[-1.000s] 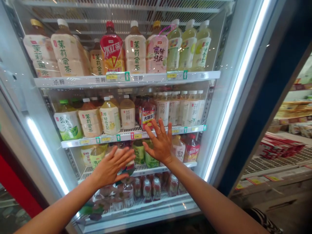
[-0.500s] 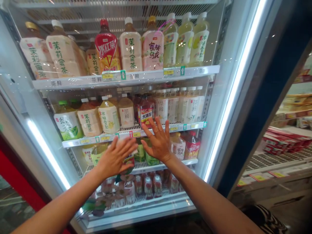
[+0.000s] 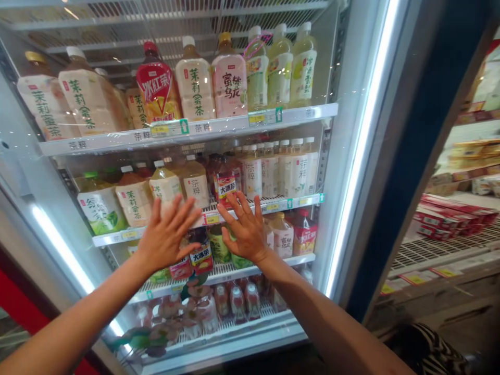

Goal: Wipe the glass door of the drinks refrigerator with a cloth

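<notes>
Both my hands are raised flat in front of a drinks fridge. My left hand (image 3: 166, 235) is open with fingers spread, over the front edge of the second shelf (image 3: 117, 237), just below a pale yellow tea bottle (image 3: 165, 186). My right hand (image 3: 244, 226) is open too, fingers spread, below a small red tea bottle (image 3: 225, 183). It covers green bottles (image 3: 219, 249) on the third shelf. Neither hand holds anything. I cannot tell whether the palms touch glass.
The top shelf (image 3: 187, 130) carries large tea bottles, one with a red label (image 3: 157, 88). Small bottles (image 3: 234, 302) fill the bottom shelf. A lit door frame (image 3: 355, 156) and dark blue post (image 3: 414, 156) stand right, with store racks (image 3: 457, 219) beyond.
My left hand has risen from the third shelf to the second shelf and turned upright, fingers spreading. My right hand has shifted slightly left. The view has tilted a little.
</notes>
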Tool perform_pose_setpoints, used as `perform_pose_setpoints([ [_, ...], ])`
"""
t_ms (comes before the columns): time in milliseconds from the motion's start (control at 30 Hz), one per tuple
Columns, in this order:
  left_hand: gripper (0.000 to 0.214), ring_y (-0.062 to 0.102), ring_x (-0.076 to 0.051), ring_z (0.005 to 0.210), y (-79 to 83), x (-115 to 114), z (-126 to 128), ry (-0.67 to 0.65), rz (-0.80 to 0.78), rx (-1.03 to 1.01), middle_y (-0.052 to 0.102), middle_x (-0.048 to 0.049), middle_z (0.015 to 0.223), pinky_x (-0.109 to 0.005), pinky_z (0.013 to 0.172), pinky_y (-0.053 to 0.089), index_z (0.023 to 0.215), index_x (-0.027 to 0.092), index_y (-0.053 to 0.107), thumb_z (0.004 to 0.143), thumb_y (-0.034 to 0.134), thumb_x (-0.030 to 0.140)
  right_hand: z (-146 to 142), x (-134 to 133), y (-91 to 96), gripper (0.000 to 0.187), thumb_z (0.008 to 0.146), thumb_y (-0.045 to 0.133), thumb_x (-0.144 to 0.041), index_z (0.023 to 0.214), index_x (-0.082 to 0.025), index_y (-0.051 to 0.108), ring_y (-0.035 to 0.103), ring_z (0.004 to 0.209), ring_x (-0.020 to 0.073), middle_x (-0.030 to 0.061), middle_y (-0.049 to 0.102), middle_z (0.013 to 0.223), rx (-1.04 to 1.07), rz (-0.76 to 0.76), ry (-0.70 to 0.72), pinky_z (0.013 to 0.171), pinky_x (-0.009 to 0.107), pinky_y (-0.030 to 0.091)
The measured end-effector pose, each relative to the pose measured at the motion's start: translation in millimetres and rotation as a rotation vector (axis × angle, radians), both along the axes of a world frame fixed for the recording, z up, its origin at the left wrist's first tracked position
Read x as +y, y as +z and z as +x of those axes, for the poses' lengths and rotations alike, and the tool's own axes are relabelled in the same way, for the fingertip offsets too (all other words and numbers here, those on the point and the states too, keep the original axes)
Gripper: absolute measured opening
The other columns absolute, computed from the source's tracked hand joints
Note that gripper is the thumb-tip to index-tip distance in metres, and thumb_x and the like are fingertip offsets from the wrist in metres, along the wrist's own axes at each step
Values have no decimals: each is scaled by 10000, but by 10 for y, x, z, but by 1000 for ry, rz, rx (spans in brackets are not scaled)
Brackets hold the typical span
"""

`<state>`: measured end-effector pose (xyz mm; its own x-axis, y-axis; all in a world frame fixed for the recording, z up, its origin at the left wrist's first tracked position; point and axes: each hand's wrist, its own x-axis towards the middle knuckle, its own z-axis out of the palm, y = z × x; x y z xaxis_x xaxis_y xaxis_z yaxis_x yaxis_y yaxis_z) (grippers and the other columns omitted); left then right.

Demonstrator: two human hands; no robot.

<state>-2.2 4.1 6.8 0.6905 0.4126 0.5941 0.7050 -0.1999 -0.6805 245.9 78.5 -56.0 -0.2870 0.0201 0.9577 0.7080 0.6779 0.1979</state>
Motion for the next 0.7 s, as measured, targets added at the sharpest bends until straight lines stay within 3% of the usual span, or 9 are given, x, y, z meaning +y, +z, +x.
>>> perform_pose_setpoints([
  [67,876,-38,-233,1607,-402,-53,-59,-58,-74,223,222,-11,1702,-522,1322,-55,1624,265,242,909,490,706,6,-5,2,709,909,571,-283,1589,-219,382,231,1576,311,92,355,1660,-10,-9,-6,1296,618,102],
  [133,771,-19,-190,1607,-471,-81,-152,-98,-113,352,240,47,1694,-462,1332,-25,1593,313,326,928,495,665,10,-9,1,685,912,567,-288,1575,-222,406,229,1578,304,87,363,1658,-10,-11,-11,1299,612,107],
  [300,817,-50,-247,1600,403,-43,-241,2,17,57,54,10,1727,-528,1300,-114,1636,323,144,959,455,657,1,-4,-3,679,916,553,-301,1574,-243,396,252,1571,297,78,399,1640,14,16,-13,1293,623,131],
  [367,826,-83,-285,1589,558,-17,-169,54,60,-90,-51,7,1727,-550,1286,-135,1642,322,80,971,448,635,-5,-1,-2,688,912,556,-294,1577,-240,387,262,1568,289,84,415,1630,28,30,0,1296,613,131],
  [433,873,-97,-306,1585,371,-14,-72,64,86,-152,-72,-27,1722,-577,1282,-131,1646,278,64,960,468,635,-7,2,-1,707,908,561,-286,1586,-235,370,265,1568,282,88,416,1629,32,30,9,1299,602,124],
  [533,942,-46,-299,1600,-297,-65,10,18,35,-24,98,-80,1713,-619,1287,-102,1644,216,123,919,500,685,-3,2,-3,725,908,567,-297,1598,-237,353,251,1572,291,84,389,1644,15,9,0,1298,606,112],
  [600,868,-17,-247,1606,-640,-107,-16,-14,-40,128,230,-25,1690,-557,1316,-61,1628,262,217,919,518,663,3,-3,-2,712,911,566,-301,1591,-235,370,244,1574,297,84,384,1647,6,-2,-7,1296,609,110],
  [633,820,-10,-215,1606,-699,-120,-50,-34,-67,184,265,8,1679,-512,1326,-44,1616,288,254,927,522,641,6,-8,-1,701,912,565,-299,1585,-231,382,245,1574,297,87,387,1645,4,-3,-8,1296,608,112],
  [700,773,-4,-175,1603,-557,-122,-132,-64,-84,222,282,41,1673,-452,1329,-39,1608,317,270,939,527,608,8,-16,5,684,916,561,-291,1576,-222,397,253,1572,291,93,401,1637,9,4,-4,1297,601,119],
])
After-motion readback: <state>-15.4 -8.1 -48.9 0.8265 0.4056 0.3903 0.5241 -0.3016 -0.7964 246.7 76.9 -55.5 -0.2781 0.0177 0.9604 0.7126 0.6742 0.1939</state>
